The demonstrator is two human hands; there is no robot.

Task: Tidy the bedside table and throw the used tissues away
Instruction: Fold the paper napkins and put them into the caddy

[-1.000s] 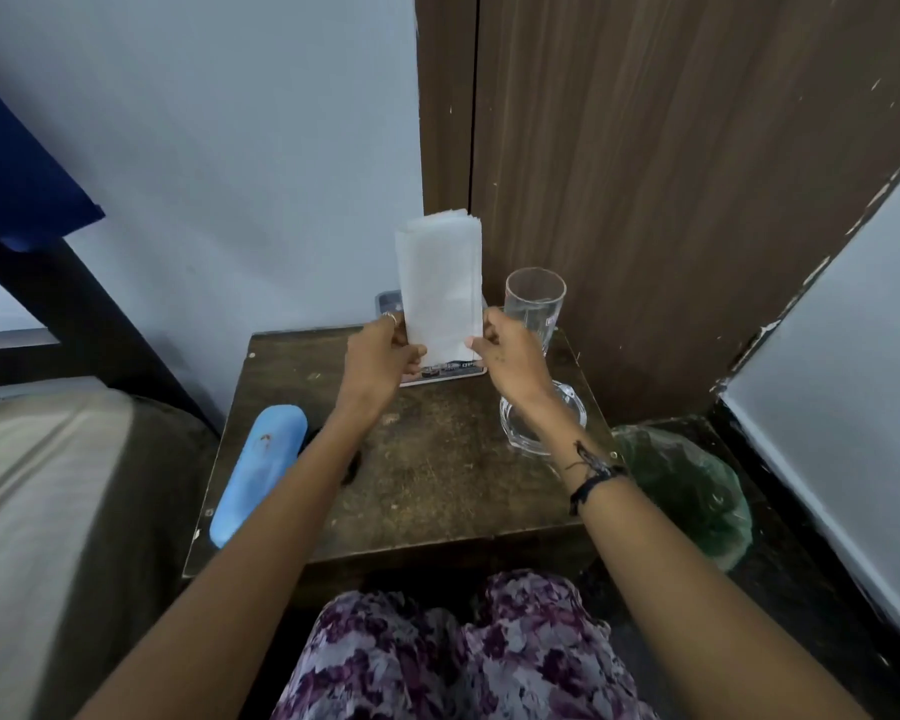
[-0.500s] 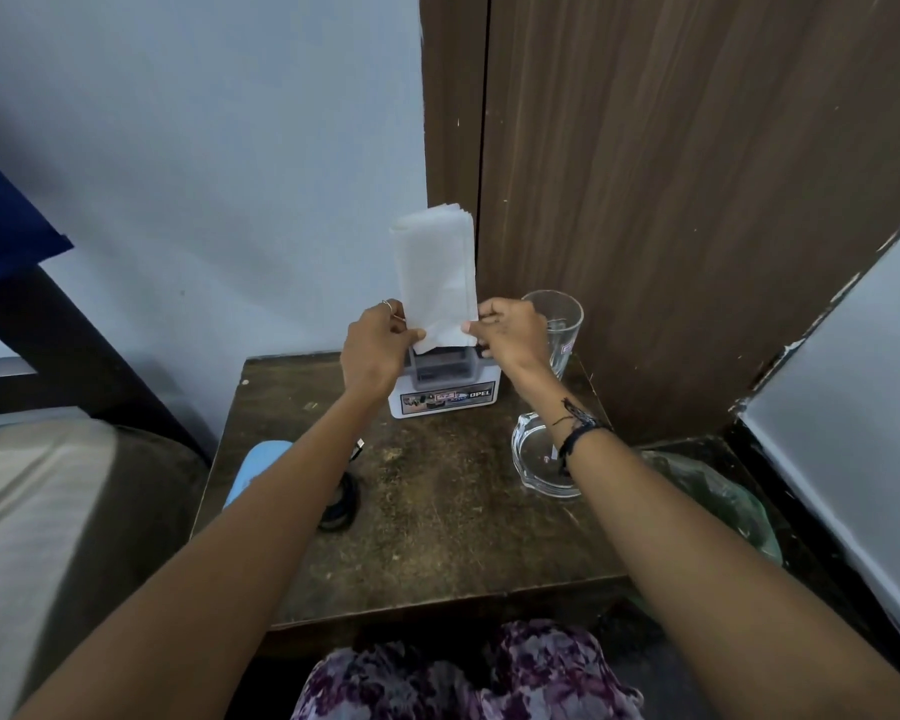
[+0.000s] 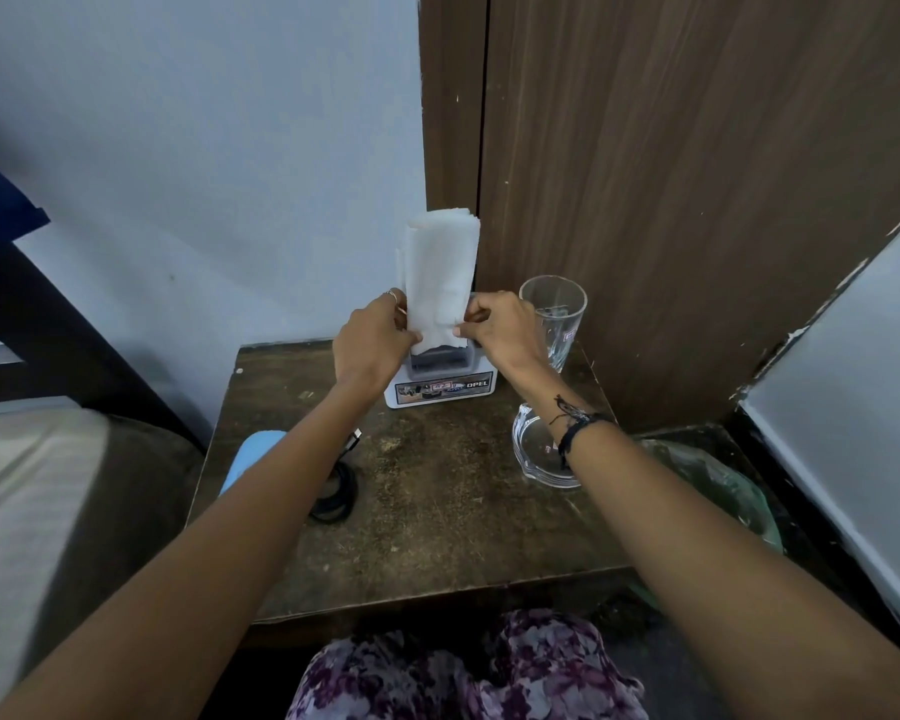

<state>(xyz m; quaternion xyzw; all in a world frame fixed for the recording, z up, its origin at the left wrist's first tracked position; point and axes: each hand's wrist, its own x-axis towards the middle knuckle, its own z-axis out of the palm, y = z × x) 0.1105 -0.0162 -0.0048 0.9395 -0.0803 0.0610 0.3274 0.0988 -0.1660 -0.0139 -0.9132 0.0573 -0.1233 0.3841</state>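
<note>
Two hands, left hand and right hand, pinching folded tissue stack, long axis upright, over white holder

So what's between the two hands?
In the head view, the folded tissue stack stands upright between left hand and right hand, pinched from both sides.

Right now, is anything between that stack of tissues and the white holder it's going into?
Nothing visible. Both hands, left hand and right hand, hold the tissue stack upright directly above the holder. The glass stands off to the right.
</note>
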